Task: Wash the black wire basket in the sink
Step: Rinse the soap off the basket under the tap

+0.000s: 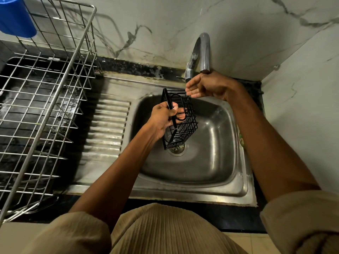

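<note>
Dull steel sink (229, 173), black wire basket (185, 125)

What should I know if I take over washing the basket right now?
Left hand: grips the black wire basket by its frame, holding it tilted above the sink drain.
Right hand: held by the tap, fingers loosely curled, holding nothing.
Done: basket is over the sink. No running water shows.
Left: get water on it, rinse all sides, then probably set it in the metal drying rack to the left.
</note>
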`<move>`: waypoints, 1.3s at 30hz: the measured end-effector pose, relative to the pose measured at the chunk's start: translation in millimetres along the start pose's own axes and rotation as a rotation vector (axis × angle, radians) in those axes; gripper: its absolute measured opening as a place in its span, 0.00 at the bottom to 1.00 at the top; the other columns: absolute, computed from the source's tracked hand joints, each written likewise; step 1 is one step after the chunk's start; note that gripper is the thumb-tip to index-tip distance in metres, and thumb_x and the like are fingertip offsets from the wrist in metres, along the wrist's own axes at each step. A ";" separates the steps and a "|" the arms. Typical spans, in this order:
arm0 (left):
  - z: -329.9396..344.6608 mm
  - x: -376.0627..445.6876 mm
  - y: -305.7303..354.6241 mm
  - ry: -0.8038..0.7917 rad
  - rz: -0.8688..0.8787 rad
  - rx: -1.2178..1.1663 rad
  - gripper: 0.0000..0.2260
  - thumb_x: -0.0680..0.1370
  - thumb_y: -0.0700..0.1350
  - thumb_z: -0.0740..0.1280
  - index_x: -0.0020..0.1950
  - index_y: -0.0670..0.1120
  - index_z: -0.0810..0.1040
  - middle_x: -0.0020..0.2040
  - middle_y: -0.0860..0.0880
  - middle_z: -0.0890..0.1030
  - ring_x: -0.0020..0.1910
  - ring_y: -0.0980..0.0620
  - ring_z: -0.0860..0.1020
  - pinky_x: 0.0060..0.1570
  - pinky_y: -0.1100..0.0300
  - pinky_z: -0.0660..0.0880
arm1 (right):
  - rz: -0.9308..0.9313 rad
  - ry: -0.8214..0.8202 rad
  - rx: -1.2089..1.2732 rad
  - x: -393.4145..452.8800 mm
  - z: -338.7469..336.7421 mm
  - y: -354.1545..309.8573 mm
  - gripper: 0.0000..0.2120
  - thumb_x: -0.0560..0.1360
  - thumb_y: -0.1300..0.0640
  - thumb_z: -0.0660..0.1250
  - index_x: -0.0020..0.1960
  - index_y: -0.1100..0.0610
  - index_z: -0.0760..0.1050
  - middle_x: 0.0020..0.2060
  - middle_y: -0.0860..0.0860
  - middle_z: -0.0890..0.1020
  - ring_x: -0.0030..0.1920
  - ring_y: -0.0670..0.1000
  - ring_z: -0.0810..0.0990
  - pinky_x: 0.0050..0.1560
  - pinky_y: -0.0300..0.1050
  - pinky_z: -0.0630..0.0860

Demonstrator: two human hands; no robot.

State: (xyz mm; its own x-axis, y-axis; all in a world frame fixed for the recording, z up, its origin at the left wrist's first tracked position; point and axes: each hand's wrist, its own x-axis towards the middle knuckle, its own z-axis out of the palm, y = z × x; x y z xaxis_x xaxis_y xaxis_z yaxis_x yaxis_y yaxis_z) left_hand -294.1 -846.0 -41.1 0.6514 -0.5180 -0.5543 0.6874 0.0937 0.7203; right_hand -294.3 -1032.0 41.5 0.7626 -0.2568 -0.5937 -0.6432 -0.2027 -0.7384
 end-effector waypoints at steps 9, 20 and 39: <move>1.9 3.3 1.8 0.012 0.004 -0.049 0.11 0.81 0.28 0.58 0.52 0.41 0.76 0.52 0.37 0.85 0.48 0.42 0.85 0.45 0.52 0.83 | 0.007 -0.019 0.000 -9.9 1.7 -4.9 0.14 0.77 0.71 0.56 0.54 0.65 0.79 0.54 0.63 0.83 0.54 0.57 0.84 0.58 0.50 0.81; -1.4 11.4 4.0 0.036 0.046 -0.124 0.07 0.82 0.31 0.61 0.49 0.40 0.76 0.57 0.33 0.82 0.53 0.37 0.84 0.49 0.52 0.82 | 0.080 -0.060 -0.114 -20.7 1.4 -9.6 0.22 0.73 0.77 0.50 0.58 0.71 0.77 0.52 0.66 0.83 0.52 0.60 0.85 0.52 0.51 0.83; 2.6 4.8 12.9 -0.007 -0.056 -0.278 0.09 0.84 0.41 0.58 0.48 0.41 0.76 0.56 0.36 0.82 0.58 0.41 0.81 0.66 0.47 0.75 | 0.101 -0.104 -0.493 -24.2 5.2 -7.5 0.18 0.77 0.61 0.67 0.66 0.62 0.73 0.62 0.56 0.78 0.60 0.54 0.78 0.56 0.51 0.78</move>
State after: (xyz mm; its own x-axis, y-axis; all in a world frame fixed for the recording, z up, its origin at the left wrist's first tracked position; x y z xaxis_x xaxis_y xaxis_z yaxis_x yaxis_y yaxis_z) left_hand -282.9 -849.5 -33.3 0.6084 -0.5344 -0.5868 0.7846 0.2935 0.5462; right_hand -307.6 -1019.3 59.7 0.6820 -0.2081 -0.7011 -0.6508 -0.6101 -0.4520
